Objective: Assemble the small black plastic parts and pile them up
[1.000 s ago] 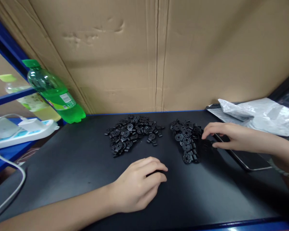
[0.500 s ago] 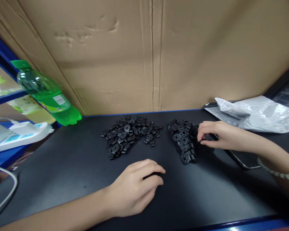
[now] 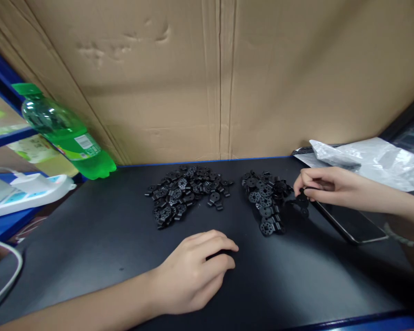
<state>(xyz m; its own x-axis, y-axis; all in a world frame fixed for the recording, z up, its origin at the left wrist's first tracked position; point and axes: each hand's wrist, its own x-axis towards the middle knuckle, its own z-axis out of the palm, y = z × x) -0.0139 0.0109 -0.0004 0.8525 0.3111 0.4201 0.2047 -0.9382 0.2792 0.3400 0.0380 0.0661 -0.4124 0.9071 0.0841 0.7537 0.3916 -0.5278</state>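
Observation:
My right hand (image 3: 322, 185) pinches a small black plastic part (image 3: 302, 198) with a round, holed disc, just right of the right pile. That right pile (image 3: 264, 198) holds many like parts, several of them lined up toward the front. My left hand (image 3: 202, 269) rests on the black table (image 3: 100, 257), fingers curved and apart, with nothing visible between thumb and forefinger. Beyond it lies a wider pile of the same black parts (image 3: 184, 191). Under my right wrist is a flat dark device like a phone or tablet (image 3: 353, 225).
A crumpled silvery plastic bag (image 3: 386, 158) lies at the back right. On the left are a green soda bottle (image 3: 65, 131), a paler bottle (image 3: 32, 149) and a white power strip (image 3: 37, 193) with a cable (image 3: 17, 266). A cardboard wall (image 3: 165, 92) stands behind the table.
My right hand has moved right, away from the right pile, with a black part in its fingers. More of the dark device shows. My left hand has hardly moved.

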